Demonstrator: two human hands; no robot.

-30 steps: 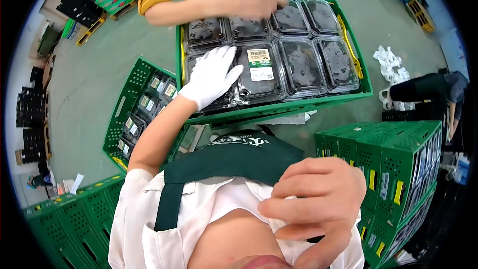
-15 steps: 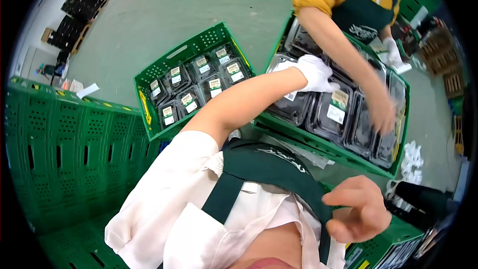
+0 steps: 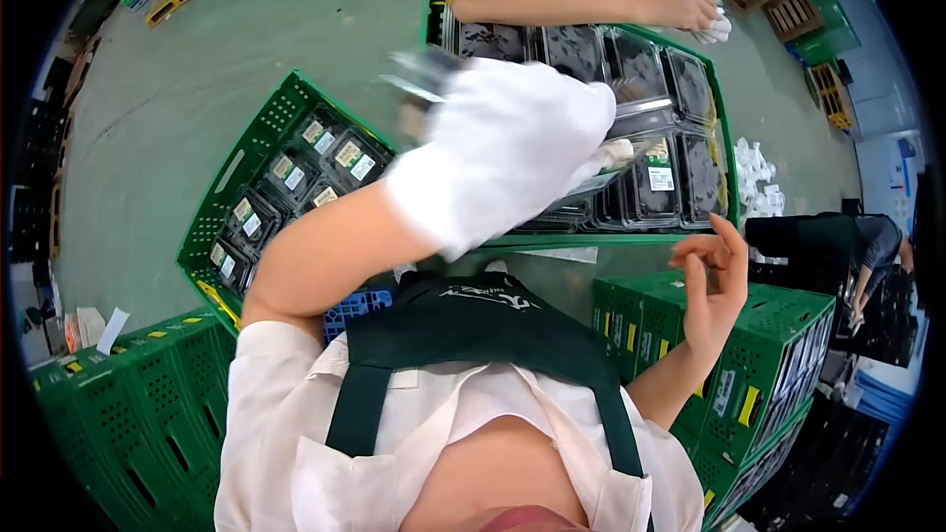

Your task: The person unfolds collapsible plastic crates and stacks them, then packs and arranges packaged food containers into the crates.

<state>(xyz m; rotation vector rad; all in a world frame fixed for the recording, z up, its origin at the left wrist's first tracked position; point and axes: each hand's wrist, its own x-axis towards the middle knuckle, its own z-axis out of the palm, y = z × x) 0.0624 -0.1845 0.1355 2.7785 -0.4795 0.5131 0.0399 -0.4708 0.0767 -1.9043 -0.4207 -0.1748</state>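
My left hand (image 3: 512,138), in a white glove, is closed on a clear plastic clamshell box (image 3: 616,160) and raised above the left side of the right crate. The hand covers most of that box, and its far end is blurred. My right hand (image 3: 714,276) is bare, with fingers loosely bent and apart, holding nothing in front of the right crate's near edge. Dark-filled clamshell boxes (image 3: 650,74) fill the right green crate (image 3: 731,177); at least one carries a label. Labelled boxes (image 3: 286,172) stand in rows in the left green crate (image 3: 222,177).
A co-worker's bare hand (image 3: 680,6) holds something white beyond the right crate. Stacked green crates stand at lower left (image 3: 128,404) and lower right (image 3: 729,335). Another person (image 3: 847,246) bends over at far right. A blue crate (image 3: 353,310) lies near my apron.
My left hand has come up off the boxes in the right crate with a clamshell box in it. The co-worker's arm has drawn back from the crate. My view has turned.
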